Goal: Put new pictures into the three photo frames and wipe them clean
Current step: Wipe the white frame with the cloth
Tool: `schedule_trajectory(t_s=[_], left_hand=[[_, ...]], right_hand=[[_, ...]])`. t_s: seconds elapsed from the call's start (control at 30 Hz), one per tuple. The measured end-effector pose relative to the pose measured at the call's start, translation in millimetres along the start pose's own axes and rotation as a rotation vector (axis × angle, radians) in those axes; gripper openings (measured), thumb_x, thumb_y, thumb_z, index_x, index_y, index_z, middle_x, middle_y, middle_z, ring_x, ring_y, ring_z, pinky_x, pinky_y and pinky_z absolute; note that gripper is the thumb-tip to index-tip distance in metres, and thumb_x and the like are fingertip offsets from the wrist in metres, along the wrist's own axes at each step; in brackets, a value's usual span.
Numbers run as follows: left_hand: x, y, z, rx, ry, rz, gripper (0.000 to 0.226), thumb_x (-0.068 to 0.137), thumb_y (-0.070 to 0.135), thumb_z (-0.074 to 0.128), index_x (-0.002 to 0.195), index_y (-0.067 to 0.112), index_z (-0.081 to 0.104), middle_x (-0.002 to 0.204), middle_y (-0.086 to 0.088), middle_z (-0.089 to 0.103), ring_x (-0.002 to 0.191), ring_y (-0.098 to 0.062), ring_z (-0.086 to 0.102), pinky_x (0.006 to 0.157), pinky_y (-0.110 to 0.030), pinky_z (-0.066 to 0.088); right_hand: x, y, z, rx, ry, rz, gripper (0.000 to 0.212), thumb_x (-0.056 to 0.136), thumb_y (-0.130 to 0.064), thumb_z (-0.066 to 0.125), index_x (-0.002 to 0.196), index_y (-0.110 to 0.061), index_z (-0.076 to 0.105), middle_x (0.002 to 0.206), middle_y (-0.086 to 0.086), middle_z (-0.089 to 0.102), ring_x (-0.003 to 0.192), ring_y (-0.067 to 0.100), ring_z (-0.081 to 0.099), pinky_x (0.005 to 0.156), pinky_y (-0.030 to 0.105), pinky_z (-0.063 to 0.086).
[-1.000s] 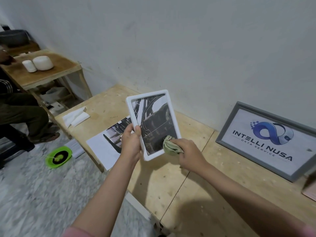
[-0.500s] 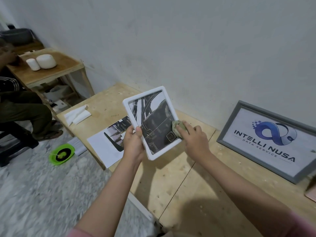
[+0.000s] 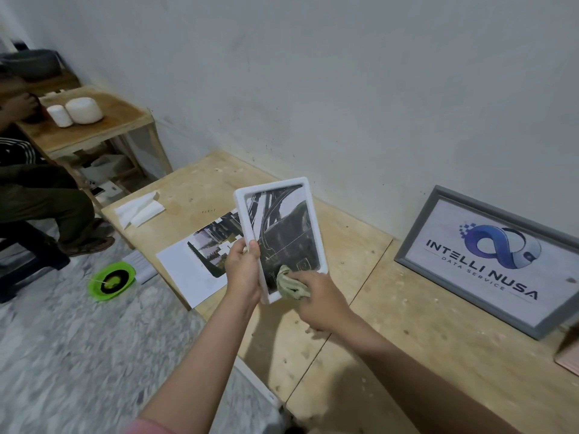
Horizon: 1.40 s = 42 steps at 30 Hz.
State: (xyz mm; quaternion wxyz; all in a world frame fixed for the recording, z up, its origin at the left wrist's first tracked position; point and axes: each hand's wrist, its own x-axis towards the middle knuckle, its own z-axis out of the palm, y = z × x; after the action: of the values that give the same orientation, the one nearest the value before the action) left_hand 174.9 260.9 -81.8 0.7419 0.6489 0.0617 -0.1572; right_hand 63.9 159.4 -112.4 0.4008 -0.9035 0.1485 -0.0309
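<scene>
Since 0.5 s ago the cloth [image 3: 291, 285] slid down to the white frame [image 3: 281, 236]'s lower corner, pinched by the right hand [image 3: 322, 303], while the left hand [image 3: 242, 270] grips the frame's left edge.

The one thing legible from here is the print in the grey frame [image 3: 488, 261] leaning against the wall at the right: "INTELLI NUSA" in big dark capitals, with "DATA SERVICE" in smaller, spaced letters beneath, under a blue looped logo. The dark picture in the white frame [image 3: 279, 227] has no words I can make out, and neither does the printed sheet [image 3: 194, 264] lying on the surface [image 3: 391, 324].
</scene>
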Motion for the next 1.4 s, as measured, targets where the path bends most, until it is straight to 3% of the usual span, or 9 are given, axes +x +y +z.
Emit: schedule_trajectory(t_s=[0.07,0.17,0.33,0.63,0.87,0.97,1.1,1.2,1.4], left_hand=[[3.2,0.9,-2.7,-0.059,-0.031,-0.031,0.018,0.1,0.016,0.044,0.095,0.016,0.061,0.087,-0.005,0.055,0.082,-0.022,0.048,0.076,-0.033,0.042],[5.4,3.2,-3.1,-0.193,-0.114,-0.078,0.019,0.101,0.014,0.04,0.106,0.009,0.057,0.086,-0.005,0.059,0.073,-0.02,0.056,0.07,-0.033,0.05],[-0.4,5.3,1.7,-0.128,-0.21,-0.038,0.019,0.102,0.013,0.038,0.103,0.006,0.056,0.083,-0.007,0.058,0.067,-0.019,0.055,0.058,-0.028,0.054],[1.5,0.7,0.2,-0.345,-0.234,-0.156,0.02,0.101,0.005,0.035,0.114,0.006,0.049,0.093,-0.013,0.061,0.08,-0.024,0.061,0.075,-0.038,0.053],[12.2,-4.3,-15.8,-0.23,-0.136,-0.122,0.019,0.101,0.012,0.037,0.1,0.008,0.055,0.09,-0.011,0.056,0.086,-0.024,0.053,0.086,-0.043,0.048],[9.4,-4.8,-17.4,-0.226,-0.13,-0.119,0.021,0.102,0.012,0.035,0.093,0.011,0.055,0.087,-0.007,0.059,0.078,-0.021,0.056,0.083,-0.041,0.05],[9.9,-3.3,-14.0,-0.188,-0.133,-0.124,0.019,0.102,0.014,0.036,0.102,0.011,0.055,0.093,-0.009,0.057,0.081,-0.022,0.054,0.086,-0.044,0.05],[3.4,-4.9,-0.7,-0.1,-0.145,-0.089,0.019,0.102,0.012,0.037,0.102,0.01,0.056,0.081,-0.004,0.059,0.065,-0.013,0.057,0.061,-0.026,0.054],[-4.3,-5.0,11.6,-0.102,-0.177,-0.105,0.018,0.101,0.009,0.038,0.1,0.008,0.055,0.08,-0.009,0.061,0.066,-0.018,0.058,0.063,-0.029,0.052]], right_hand=[[7.0,-9.4,-23.1,0.259,-0.062,0.037,0.041,0.079,0.001,0.05,0.104,-0.027,0.066,0.099,-0.007,0.066,0.082,0.014,0.062,0.061,0.018,0.048],[26.7,-18.0,-55.7,0.464,0.229,0.064,0.041,0.083,0.005,0.047,0.109,-0.021,0.065,0.1,-0.002,0.065,0.084,0.013,0.062,0.064,0.014,0.047],[59.4,-24.1,-75.0,-0.157,0.566,-0.251,0.07,0.066,0.009,0.044,0.131,-0.018,0.053,0.13,0.005,0.054,0.102,0.027,0.048,0.08,0.034,0.045],[48.1,-17.2,-8.1,-0.532,0.392,-0.559,0.081,0.049,0.01,0.06,0.123,-0.024,0.06,0.134,-0.001,0.056,0.078,0.021,0.04,0.063,0.034,0.046],[28.2,23.0,-28.3,-0.609,0.046,-0.811,0.047,0.07,-0.018,0.038,0.101,-0.027,0.072,0.124,-0.006,0.063,0.075,0.024,0.051,0.06,0.033,0.046],[41.4,28.5,-56.5,-0.683,0.116,-0.806,0.042,0.067,-0.021,0.037,0.087,-0.023,0.075,0.112,-0.004,0.069,0.071,0.026,0.056,0.056,0.031,0.046],[63.1,31.2,-74.2,-0.753,0.348,-0.639,0.055,0.059,-0.005,0.041,0.103,-0.017,0.071,0.117,0.005,0.067,0.07,0.028,0.052,0.053,0.034,0.046],[76.8,12.3,-63.8,-0.696,0.523,-0.439,0.068,0.053,0.003,0.054,0.118,-0.012,0.064,0.124,0.013,0.062,0.075,0.031,0.053,0.059,0.033,0.045],[76.5,-12.7,-26.5,-0.581,0.434,-0.483,0.076,0.05,0.004,0.061,0.123,-0.017,0.06,0.135,0.008,0.054,0.08,0.03,0.051,0.066,0.035,0.044]])
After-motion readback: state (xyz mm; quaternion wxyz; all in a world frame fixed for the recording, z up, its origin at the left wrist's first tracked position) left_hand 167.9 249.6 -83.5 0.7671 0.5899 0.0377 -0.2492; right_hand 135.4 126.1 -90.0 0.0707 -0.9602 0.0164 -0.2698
